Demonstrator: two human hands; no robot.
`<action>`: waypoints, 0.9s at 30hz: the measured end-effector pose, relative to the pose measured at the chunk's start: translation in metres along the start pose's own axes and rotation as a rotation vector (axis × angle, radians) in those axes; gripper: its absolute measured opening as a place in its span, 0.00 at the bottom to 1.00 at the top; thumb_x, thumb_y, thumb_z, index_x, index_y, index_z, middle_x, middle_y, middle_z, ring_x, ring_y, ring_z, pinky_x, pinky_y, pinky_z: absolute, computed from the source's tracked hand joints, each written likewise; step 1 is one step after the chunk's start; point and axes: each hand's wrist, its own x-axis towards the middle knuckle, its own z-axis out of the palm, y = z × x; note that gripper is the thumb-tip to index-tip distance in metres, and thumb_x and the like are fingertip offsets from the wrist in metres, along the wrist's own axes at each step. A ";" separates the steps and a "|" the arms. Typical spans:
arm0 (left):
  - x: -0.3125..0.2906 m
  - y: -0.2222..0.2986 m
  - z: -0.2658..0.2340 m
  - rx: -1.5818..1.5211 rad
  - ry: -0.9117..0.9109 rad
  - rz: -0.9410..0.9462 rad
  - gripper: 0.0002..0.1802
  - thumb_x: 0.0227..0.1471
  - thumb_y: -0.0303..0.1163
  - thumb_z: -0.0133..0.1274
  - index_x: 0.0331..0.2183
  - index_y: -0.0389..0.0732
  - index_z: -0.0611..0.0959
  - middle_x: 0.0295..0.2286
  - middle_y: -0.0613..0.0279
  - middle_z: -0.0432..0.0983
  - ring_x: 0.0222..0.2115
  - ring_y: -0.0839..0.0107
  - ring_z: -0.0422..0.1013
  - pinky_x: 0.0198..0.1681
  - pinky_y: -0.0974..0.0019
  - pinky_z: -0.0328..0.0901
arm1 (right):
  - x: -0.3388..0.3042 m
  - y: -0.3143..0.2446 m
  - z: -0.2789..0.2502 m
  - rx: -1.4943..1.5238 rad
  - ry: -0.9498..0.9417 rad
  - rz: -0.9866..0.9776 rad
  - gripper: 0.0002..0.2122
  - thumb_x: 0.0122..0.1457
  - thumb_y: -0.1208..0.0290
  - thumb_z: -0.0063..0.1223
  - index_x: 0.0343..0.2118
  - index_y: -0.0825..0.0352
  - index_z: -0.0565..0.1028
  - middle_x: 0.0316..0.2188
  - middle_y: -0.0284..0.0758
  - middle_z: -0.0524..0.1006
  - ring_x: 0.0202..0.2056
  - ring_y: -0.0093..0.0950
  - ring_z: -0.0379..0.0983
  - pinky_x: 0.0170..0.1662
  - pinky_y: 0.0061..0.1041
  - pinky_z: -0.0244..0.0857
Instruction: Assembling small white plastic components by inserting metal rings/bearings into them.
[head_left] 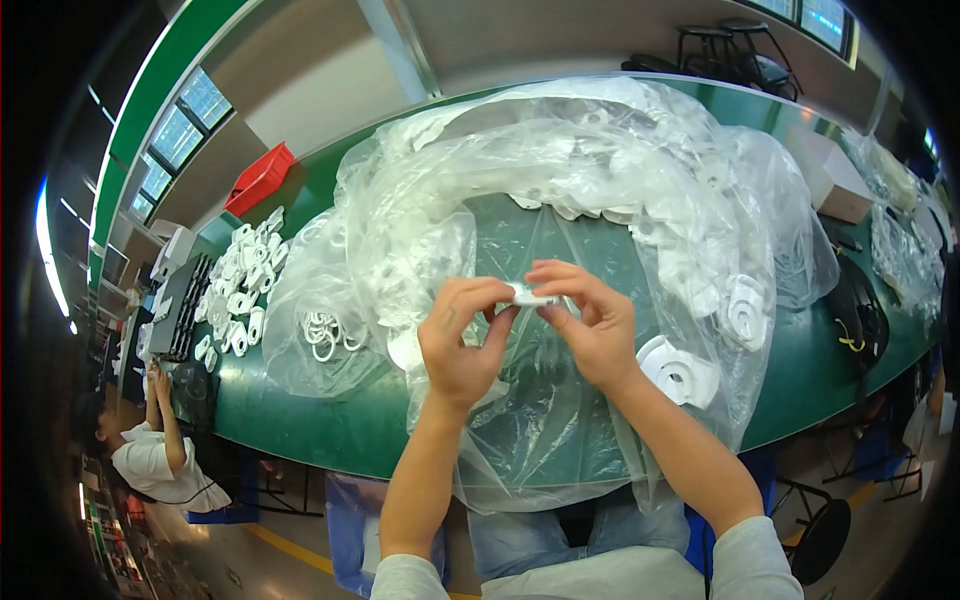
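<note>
Between both hands, above the plastic-covered middle of the table, is a small white plastic part (pixel 533 297), seen nearly edge-on. My left hand (pixel 465 330) pinches its left end between thumb and fingers. My right hand (pixel 592 325) grips the right end the same way, fingers covering much of it. Beneath them spreads a large clear plastic bag (pixel 540 420), with many white parts heaped inside along its far side. Close to my right wrist, a white part with a round ring (pixel 680 373) lies on the bag; a similar ringed part (pixel 744 312) is farther right.
White rings (pixel 325 335) sit in plastic at the left, near a pile of white parts (pixel 240 280). A red bin (pixel 260 180) stands at the far left, a white box (pixel 832 180) at the right. Black bags (pixel 858 310) lie right. A co-worker (pixel 165 455) sits at the left.
</note>
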 end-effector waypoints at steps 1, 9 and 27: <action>-0.001 -0.002 -0.002 0.002 0.000 -0.003 0.15 0.34 0.12 0.58 0.29 0.37 0.79 0.28 0.61 0.75 0.27 0.70 0.70 0.28 0.72 0.65 | -0.001 0.000 0.001 0.103 0.059 0.141 0.08 0.51 0.84 0.52 0.36 0.71 0.76 0.38 0.35 0.76 0.42 0.22 0.72 0.44 0.20 0.65; -0.004 -0.015 0.000 -0.403 -0.169 -0.698 0.09 0.50 0.22 0.51 0.36 0.30 0.78 0.29 0.61 0.75 0.22 0.79 0.68 0.23 0.76 0.63 | 0.004 0.001 -0.004 0.118 0.055 0.380 0.08 0.57 0.76 0.49 0.38 0.74 0.74 0.32 0.33 0.77 0.35 0.18 0.72 0.40 0.17 0.65; -0.015 -0.016 0.022 -0.309 -0.086 -0.563 0.15 0.46 0.19 0.51 0.40 0.34 0.75 0.35 0.63 0.73 0.35 0.78 0.69 0.40 0.74 0.65 | 0.002 0.013 -0.008 0.178 -0.020 0.464 0.20 0.52 0.84 0.44 0.50 0.70 0.66 0.37 0.38 0.76 0.38 0.22 0.73 0.43 0.21 0.66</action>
